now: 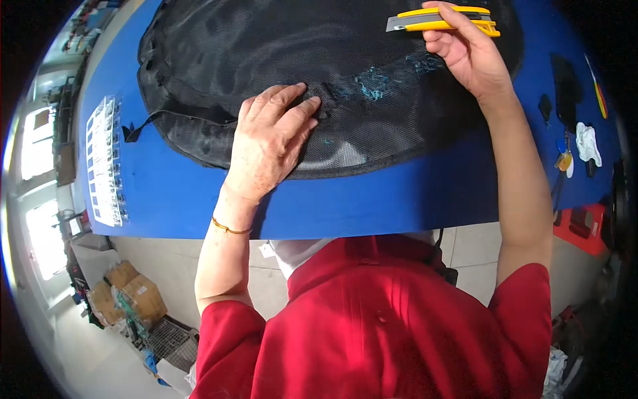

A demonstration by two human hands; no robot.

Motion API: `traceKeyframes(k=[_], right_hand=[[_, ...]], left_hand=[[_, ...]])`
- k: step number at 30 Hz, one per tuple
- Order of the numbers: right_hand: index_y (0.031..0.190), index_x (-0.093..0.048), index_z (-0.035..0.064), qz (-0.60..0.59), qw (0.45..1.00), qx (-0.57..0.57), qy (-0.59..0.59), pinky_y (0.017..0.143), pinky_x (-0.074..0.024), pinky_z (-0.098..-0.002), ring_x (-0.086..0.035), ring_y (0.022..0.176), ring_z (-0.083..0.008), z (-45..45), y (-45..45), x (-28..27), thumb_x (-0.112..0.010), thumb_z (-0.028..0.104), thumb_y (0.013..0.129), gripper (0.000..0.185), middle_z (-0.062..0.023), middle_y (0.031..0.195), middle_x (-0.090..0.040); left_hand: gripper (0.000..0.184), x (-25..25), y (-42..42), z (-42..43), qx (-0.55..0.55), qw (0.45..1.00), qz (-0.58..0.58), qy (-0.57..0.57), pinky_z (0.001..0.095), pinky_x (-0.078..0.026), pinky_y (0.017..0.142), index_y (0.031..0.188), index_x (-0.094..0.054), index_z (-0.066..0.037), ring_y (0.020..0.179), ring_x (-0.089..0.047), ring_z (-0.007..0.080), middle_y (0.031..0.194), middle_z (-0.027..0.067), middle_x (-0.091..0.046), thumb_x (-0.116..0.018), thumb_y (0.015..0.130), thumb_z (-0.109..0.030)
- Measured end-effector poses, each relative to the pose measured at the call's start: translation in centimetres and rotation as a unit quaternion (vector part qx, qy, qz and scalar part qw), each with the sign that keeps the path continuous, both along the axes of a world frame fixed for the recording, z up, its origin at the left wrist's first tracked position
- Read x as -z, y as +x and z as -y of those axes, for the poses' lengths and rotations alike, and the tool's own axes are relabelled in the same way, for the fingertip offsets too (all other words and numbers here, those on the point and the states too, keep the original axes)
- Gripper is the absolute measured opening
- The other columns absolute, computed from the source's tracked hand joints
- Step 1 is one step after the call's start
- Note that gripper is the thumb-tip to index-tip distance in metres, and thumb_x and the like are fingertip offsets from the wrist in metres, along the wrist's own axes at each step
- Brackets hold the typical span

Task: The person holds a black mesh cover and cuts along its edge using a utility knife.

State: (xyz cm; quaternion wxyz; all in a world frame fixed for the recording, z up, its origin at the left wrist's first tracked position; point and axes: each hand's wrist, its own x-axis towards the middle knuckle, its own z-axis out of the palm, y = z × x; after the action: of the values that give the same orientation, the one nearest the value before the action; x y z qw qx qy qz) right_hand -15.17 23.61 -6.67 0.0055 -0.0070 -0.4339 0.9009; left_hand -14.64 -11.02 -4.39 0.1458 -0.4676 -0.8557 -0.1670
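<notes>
A large round black mesh sheet (266,46) lies on the blue tabletop, with a raised band along its rim. Bright teal scraps (374,85) are scattered on the band that crosses it. My left hand (272,130) rests palm down on the mesh near its front edge, fingers slightly bent and apart, thumb partly hidden. Beside those fingertips a dark strip end sits on the mesh. Above the mesh at upper right, my right hand (468,56) grips a yellow utility knife (445,18). Its blade is out and points left, apart from the mesh.
A clear plastic rack (105,159) stands at the table's left. On the right lie a black strip (566,90), a red-and-yellow-handled tool (601,100) and a crumpled white cloth (587,144). Cardboard boxes (133,292) and a red case (586,226) are below table level.
</notes>
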Motion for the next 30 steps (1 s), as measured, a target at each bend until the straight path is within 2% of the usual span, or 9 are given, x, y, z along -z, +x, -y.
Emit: traceKeyframes(k=[3, 4, 5, 9, 10, 11, 12, 23, 30], right_hand=[[0.116, -0.066, -0.0002, -0.018, 1.000, 0.007, 0.007, 0.066, -0.0629, -0.0325, -0.074, 0.072, -0.0208, -0.3, -1.6, 1.9, -0.057, 0.015, 0.105, 0.021, -0.0171, 0.094, -0.075], [0.115, -0.067, -0.0002, -0.167, 0.971, -0.121, -0.124, 0.065, -0.0626, -0.0322, -0.073, 0.072, -0.0207, -0.4, -3.7, 3.8, -0.057, 0.015, 0.105, 0.021, -0.0166, 0.094, -0.075], [0.114, -0.067, -0.0002, -0.305, 0.886, -0.245, -0.248, 0.065, -0.0623, -0.0320, -0.073, 0.073, -0.0206, -0.5, -4.7, 4.6, -0.057, 0.015, 0.105, 0.020, -0.0162, 0.093, -0.075], [0.112, -0.068, 0.0005, -0.260, 0.881, -0.256, -0.302, 0.061, -0.0611, -0.0309, -0.073, 0.070, -0.0200, -1.5, -4.6, 4.3, -0.061, 0.020, 0.103, 0.022, -0.0153, 0.092, -0.075], [0.112, -0.068, 0.0005, -0.260, 0.881, -0.259, -0.298, 0.061, -0.0611, -0.0309, -0.073, 0.070, -0.0200, -2.4, -3.8, 3.7, -0.061, 0.020, 0.103, 0.022, -0.0153, 0.092, -0.075], [0.120, -0.065, -0.0022, -0.165, 0.967, -0.122, -0.148, 0.068, -0.0608, -0.0271, -0.072, 0.076, -0.0183, -3.7, -2.3, 3.0, -0.062, 0.021, 0.104, 0.029, -0.0148, 0.099, -0.072], [0.128, -0.063, -0.0049, -0.062, 0.998, 0.024, 0.011, 0.075, -0.0606, -0.0233, -0.071, 0.082, -0.0166, -4.4, -1.6, 2.3, -0.064, 0.023, 0.104, 0.037, -0.0142, 0.105, -0.070], [0.124, -0.062, -0.0094, -0.066, 0.993, 0.101, -0.015, 0.074, -0.0610, -0.0265, -0.069, 0.083, -0.0199, -9.0, -2.7, 2.4, -0.065, 0.017, 0.102, 0.034, -0.0159, 0.104, -0.069], [0.123, -0.063, -0.0087, -0.078, 0.994, 0.081, -0.006, 0.075, -0.0607, -0.0266, -0.070, 0.086, -0.0209, -8.9, -2.1, 2.3, -0.064, 0.018, 0.103, 0.034, -0.0166, 0.104, -0.069]], left_hand=[[0.025, 0.3, -0.1, 0.0, -0.009, 1.000, 0.017, 0.019, 0.0412, -0.051, 0.096, 0.113, -0.075, -0.010, 0.113, -0.065, 0.0298, 0.119, 0.0094, -0.071, -0.075, 0.089, -0.016], [0.025, 0.4, -0.2, 0.0, -0.006, 1.000, 0.014, 0.023, 0.0412, -0.051, 0.096, 0.113, -0.075, -0.010, 0.113, -0.065, 0.0298, 0.119, 0.0094, -0.071, -0.075, 0.089, -0.016], [0.024, 0.6, -0.3, -0.1, -0.007, 0.999, 0.016, 0.030, 0.0418, -0.051, 0.096, 0.112, -0.075, -0.010, 0.113, -0.065, 0.0303, 0.119, 0.0098, -0.071, -0.075, 0.089, -0.015], [0.023, 0.7, -0.1, -0.2, -0.005, 0.998, 0.027, 0.056, 0.0431, -0.053, 0.095, 0.110, -0.075, -0.009, 0.111, -0.066, 0.0323, 0.117, 0.0110, -0.071, -0.075, 0.088, -0.014], [0.023, 0.7, -0.1, -0.3, -0.006, 0.998, 0.024, 0.060, 0.0431, -0.053, 0.095, 0.110, -0.075, -0.009, 0.111, -0.066, 0.0323, 0.117, 0.0110, -0.071, -0.075, 0.088, -0.014], [0.022, 0.7, -0.2, -0.3, -0.004, 0.998, 0.025, 0.061, 0.0431, -0.053, 0.095, 0.110, -0.075, -0.008, 0.111, -0.066, 0.0328, 0.117, 0.0116, -0.071, -0.075, 0.089, -0.014], [0.022, 0.7, -0.2, -0.3, -0.002, 0.998, 0.026, 0.063, 0.0431, -0.053, 0.095, 0.110, -0.074, -0.008, 0.111, -0.066, 0.0332, 0.116, 0.0121, -0.071, -0.075, 0.089, -0.015], [0.019, 0.3, 0.2, -3.3, 0.031, 0.994, 0.059, 0.085, 0.0429, -0.055, 0.094, 0.106, -0.072, -0.004, 0.109, -0.066, 0.0356, 0.120, 0.0161, -0.069, -0.075, 0.089, -0.013], [0.021, 0.2, 0.3, -4.6, 0.064, 0.995, 0.058, 0.052, 0.0385, -0.053, 0.092, 0.105, -0.072, 0.000, 0.101, -0.063, 0.0283, 0.124, 0.0140, -0.067, -0.072, 0.088, -0.012]])
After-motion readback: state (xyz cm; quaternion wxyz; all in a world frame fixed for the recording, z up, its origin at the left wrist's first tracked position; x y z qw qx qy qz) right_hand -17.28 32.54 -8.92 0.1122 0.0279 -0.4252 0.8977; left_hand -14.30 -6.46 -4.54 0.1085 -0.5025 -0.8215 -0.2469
